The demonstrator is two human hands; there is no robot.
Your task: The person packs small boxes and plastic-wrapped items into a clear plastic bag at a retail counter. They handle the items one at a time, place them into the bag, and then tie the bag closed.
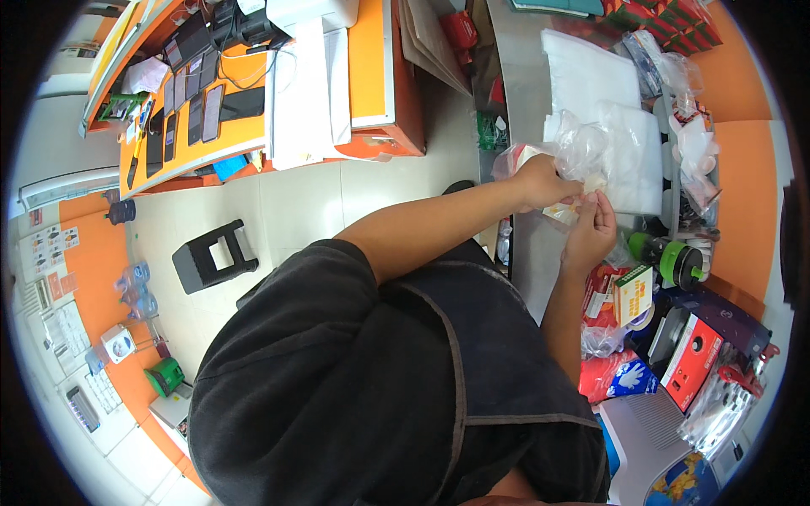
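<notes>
Over the metal counter [533,261], both hands work close together at a crinkled clear plastic bag [582,145]. My left hand [538,183] is closed, its thumb and fingers gripping the bag. My right hand [590,234] pinches the bag's edge with curled fingertips, just beside the left thumb. A small pale piece [595,182] shows at the fingertips; its kind I cannot make out. Some yellow and white printed packaging [557,212] shows below the left hand, partly covered by it. Behind the bag lie flat white plastic sheets or bags [633,164].
To the right stand a black and green bottle [671,260], a small yellow and white box [633,295] and a red glove package [620,377]. An orange desk [369,67] with several phones is at the left. A black stool [215,255] stands on the floor.
</notes>
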